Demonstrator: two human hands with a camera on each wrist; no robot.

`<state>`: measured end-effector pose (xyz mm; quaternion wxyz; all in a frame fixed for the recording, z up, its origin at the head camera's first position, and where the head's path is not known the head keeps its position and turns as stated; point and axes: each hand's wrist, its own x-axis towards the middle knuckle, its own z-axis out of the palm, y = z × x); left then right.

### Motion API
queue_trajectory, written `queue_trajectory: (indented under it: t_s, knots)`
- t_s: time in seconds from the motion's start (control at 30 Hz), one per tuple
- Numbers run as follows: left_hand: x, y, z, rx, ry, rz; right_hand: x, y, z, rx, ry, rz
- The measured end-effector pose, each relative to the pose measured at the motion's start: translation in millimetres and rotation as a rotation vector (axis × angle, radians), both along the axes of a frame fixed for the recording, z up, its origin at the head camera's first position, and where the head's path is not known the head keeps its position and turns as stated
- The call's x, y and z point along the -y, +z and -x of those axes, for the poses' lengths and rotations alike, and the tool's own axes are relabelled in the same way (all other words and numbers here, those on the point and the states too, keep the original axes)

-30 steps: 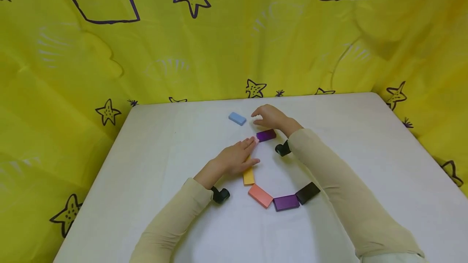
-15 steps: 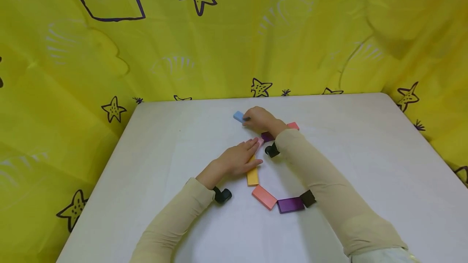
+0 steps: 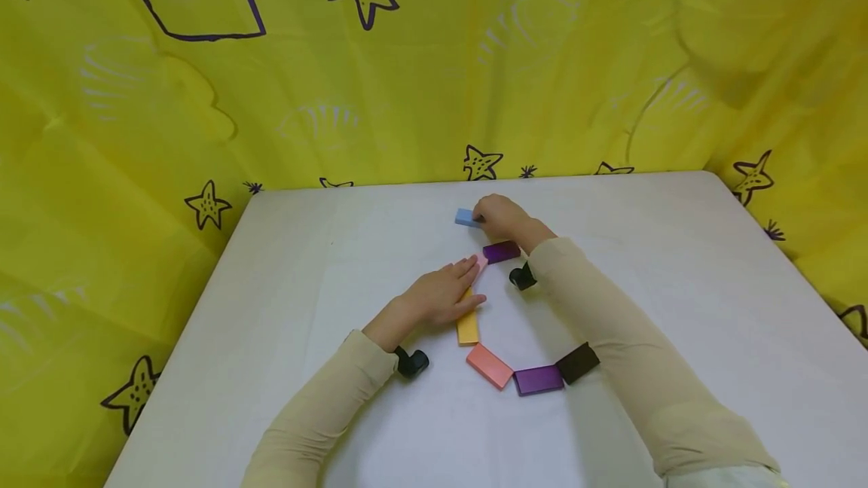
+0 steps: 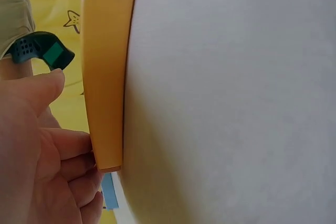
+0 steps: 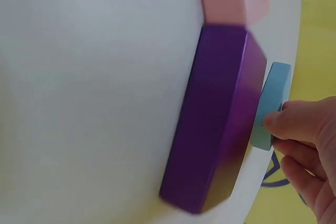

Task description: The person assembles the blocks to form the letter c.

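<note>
At the far part of the arrangement, my right hand pinches the light blue block by its right end; the right wrist view shows thumb and fingers on that block. Just nearer lies a purple block, touching a pink block. My left hand lies with its fingers extended, the fingertips on the pink block and the thumb over the yellow block. In the left wrist view the fingers touch the far end of the yellow block.
Nearer on the white table, a coral block, a second purple block and a black block continue the curved row. A yellow patterned cloth hangs behind the table. My right forearm crosses above the table's right side.
My right hand has reached the light blue block, taken hold of it and shifted it to the right, turning it slightly. My left hand stays on the row.
</note>
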<state>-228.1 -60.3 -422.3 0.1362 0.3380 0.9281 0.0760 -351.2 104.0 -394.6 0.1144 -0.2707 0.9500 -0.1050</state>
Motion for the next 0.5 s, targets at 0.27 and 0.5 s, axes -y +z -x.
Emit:
queue_trajectory:
  t_s: [0.27,0.5]
  knots:
    - [-2.0,3.5,-2.2,0.016,0.014,0.005,-36.2,-3.5,1.9,-0.041,-0.047,0.008]
    - [-2.1,4.3,-2.4,0.016,0.023,0.016,-56.3,-1.0,-1.3,-0.01,-0.101,0.023]
